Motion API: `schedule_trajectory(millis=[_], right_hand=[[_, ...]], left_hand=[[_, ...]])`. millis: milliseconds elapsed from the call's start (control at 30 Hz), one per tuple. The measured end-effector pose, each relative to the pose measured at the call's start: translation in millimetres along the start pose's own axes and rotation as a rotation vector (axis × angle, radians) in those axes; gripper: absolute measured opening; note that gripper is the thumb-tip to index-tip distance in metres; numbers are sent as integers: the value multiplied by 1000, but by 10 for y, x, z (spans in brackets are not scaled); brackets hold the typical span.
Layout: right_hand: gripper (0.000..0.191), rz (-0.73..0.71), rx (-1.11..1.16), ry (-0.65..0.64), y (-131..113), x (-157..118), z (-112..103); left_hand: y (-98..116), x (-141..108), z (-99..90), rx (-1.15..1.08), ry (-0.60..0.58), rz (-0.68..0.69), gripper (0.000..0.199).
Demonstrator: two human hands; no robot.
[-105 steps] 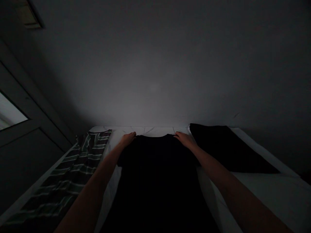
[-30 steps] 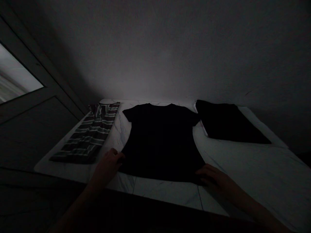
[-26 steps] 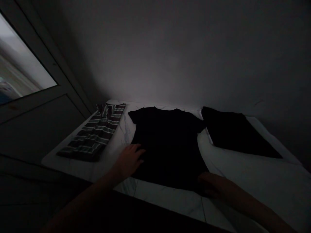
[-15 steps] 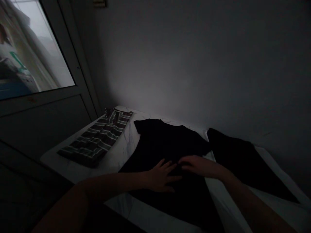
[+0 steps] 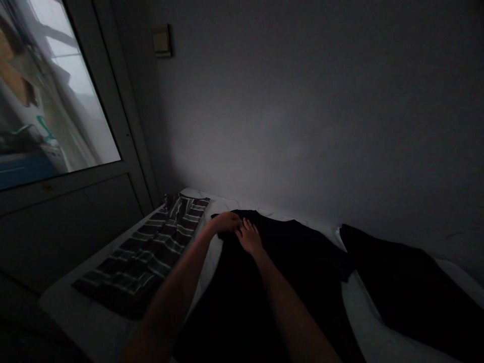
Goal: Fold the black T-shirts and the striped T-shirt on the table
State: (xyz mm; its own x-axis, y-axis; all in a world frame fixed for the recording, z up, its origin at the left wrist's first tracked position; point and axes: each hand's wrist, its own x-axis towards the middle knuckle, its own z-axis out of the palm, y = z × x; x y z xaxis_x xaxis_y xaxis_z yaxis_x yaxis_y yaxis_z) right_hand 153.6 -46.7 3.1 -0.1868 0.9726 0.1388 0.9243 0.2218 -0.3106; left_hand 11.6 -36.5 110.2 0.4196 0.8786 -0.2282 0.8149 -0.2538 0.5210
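A black T-shirt (image 5: 291, 252) lies spread out, its neckline toward the wall. My left hand (image 5: 227, 222) is at its left sleeve, with curled fingers that seem to pinch the cloth; the dark fabric hides the exact grip. Right beside it, my right hand (image 5: 249, 236) rests on the shirt near the left shoulder, fingers stretched out and slightly apart. The fingertips of both hands nearly meet. My forearms cover part of the shirt's body, and its lower end runs out of view.
Striped folded shorts or trousers (image 5: 151, 252) lie to the left on the pale marbled surface (image 5: 71, 297). Another black garment (image 5: 408, 287) is on the right. A wall (image 5: 302, 126) rises behind; a door with a glass pane (image 5: 124, 186) stands at the left, a switch (image 5: 162, 41) above.
Both hands have moved from the middle of the shirt up and left to its left sleeve and shoulder. My left hand's fingers have curled. The view has tilted upward.
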Motion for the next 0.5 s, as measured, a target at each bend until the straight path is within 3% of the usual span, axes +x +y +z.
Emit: schedule_trajectory(millis=[67, 133, 300, 500], right_hand=[[60, 34, -53, -31, 12, -14, 70], [62, 57, -89, -75, 21, -23, 101], [62, 79, -102, -76, 12, -6, 68], [47, 76, -151, -8, -76, 238, -113]], left_hand=[[-219, 182, -98, 104, 334, -197, 32], [-427, 294, -58, 151, 438, -311, 41], [-796, 419, 186, 184, 516, -435, 41], [-926, 555, 164, 61, 478, -376, 23]])
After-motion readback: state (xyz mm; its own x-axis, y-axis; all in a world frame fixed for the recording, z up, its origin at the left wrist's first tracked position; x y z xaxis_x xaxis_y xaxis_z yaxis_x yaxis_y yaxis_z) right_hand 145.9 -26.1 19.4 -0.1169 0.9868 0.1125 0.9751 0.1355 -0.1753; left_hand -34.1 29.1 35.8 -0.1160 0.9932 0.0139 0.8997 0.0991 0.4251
